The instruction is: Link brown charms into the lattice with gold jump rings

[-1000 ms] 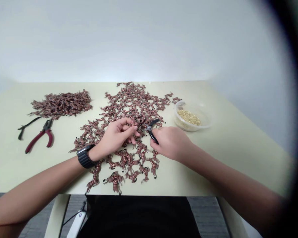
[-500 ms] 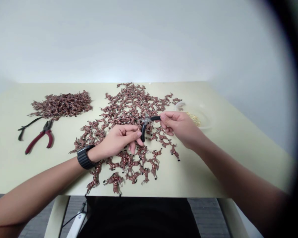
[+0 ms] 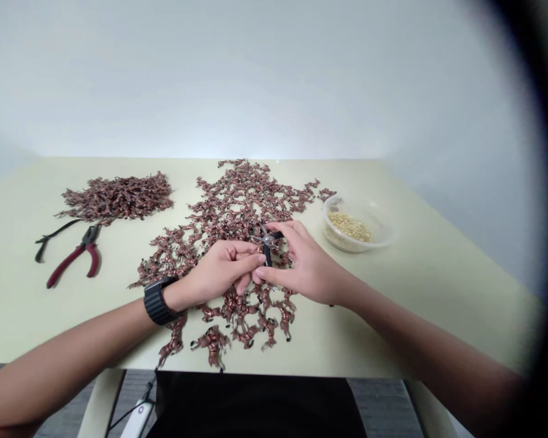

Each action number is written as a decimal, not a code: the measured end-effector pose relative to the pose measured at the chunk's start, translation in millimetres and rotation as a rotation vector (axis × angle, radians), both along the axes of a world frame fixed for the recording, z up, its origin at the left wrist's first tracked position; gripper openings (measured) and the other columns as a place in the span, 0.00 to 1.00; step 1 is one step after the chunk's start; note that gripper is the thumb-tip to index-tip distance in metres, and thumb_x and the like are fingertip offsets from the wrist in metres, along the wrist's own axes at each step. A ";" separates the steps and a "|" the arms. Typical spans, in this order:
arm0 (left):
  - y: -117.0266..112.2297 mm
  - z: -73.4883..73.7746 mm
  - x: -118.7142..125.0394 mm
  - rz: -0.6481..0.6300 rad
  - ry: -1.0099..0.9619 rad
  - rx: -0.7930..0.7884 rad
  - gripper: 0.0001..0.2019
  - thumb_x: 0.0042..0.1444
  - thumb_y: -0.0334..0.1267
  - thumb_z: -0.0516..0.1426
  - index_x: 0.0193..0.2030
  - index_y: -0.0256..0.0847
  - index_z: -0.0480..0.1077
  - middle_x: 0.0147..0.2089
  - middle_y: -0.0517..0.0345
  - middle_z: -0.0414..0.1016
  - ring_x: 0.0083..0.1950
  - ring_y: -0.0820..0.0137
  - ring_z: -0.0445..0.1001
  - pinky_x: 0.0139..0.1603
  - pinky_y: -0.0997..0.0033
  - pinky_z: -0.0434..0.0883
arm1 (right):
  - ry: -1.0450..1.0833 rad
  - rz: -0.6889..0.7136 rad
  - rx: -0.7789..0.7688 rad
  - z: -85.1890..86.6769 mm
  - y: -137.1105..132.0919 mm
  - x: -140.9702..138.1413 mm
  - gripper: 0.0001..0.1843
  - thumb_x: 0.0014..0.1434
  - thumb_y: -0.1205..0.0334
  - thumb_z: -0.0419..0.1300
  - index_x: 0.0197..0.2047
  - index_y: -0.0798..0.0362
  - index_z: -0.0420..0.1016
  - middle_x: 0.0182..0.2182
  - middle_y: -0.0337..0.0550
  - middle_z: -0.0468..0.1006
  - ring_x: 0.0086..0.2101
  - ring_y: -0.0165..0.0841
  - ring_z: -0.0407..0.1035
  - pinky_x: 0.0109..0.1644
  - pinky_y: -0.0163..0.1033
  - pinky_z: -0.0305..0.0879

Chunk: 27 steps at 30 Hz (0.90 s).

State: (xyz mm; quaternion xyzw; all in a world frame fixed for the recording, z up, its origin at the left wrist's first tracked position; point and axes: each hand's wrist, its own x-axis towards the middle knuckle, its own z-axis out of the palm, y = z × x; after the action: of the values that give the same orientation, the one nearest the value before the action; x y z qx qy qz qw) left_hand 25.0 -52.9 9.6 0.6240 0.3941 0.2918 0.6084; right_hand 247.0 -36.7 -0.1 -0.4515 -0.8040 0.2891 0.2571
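My right hand (image 3: pixel 305 261) is closed round a small pair of pliers (image 3: pixel 267 239) with black handles and silver jaws. Its fingers lie on one handle and its thumb reaches beneath the other. The jaws are spread and point up and away from me. Close beside it, my left hand (image 3: pixel 226 267) is pinched shut, the thumb tip against or very near the lower handle. Whatever its fingers hold is mostly hidden. Under both hands spreads a wide layer of small coppery brown animal-shaped figures (image 3: pixel 237 207), shaped like horses.
A denser heap of brown figures (image 3: pixel 123 198) lies at the back left. Before it are red-handled pliers (image 3: pixel 80 252) and a thin black tool (image 3: pixel 50 237). A clear plastic bowl (image 3: pixel 383 231) with small gold-coloured pieces (image 3: pixel 349 226) stands on the right of the table (image 3: pixel 420 292).
My right hand has moved left and down toward my left hand, and its grip has gone from one handle's end to round both handles. The bowl is now uncovered to view.
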 end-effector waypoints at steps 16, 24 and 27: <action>3.5 -3.7 -2.4 0.158 -0.035 0.080 0.15 0.70 0.49 0.53 0.43 0.39 0.72 0.35 0.57 0.75 0.24 0.77 0.66 0.26 0.76 0.64 | -0.051 -0.060 0.055 1.7 7.6 8.0 0.26 0.72 0.45 0.52 0.65 0.53 0.63 0.45 0.53 0.77 0.41 0.42 0.72 0.41 0.45 0.68; 12.0 -2.0 -13.0 0.265 0.230 0.277 0.12 0.70 0.48 0.54 0.45 0.41 0.69 0.33 0.58 0.79 0.22 0.76 0.67 0.25 0.75 0.66 | -0.300 -0.009 0.354 2.5 12.7 12.5 0.25 0.73 0.46 0.49 0.61 0.56 0.65 0.49 0.57 0.75 0.47 0.46 0.71 0.45 0.47 0.68; 11.7 4.2 -13.9 0.282 0.351 0.394 0.14 0.70 0.46 0.54 0.38 0.40 0.73 0.29 0.59 0.78 0.22 0.76 0.66 0.26 0.75 0.64 | -0.352 0.042 0.462 2.0 15.0 13.3 0.24 0.71 0.47 0.52 0.60 0.58 0.67 0.46 0.56 0.75 0.44 0.44 0.70 0.42 0.45 0.68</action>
State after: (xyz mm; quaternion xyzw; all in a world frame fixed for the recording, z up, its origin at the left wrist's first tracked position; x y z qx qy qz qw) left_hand 11.1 -41.2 13.8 0.7099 0.5120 0.3320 0.3517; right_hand 260.3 -21.7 1.9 -0.4077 -0.8899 0.0208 0.2035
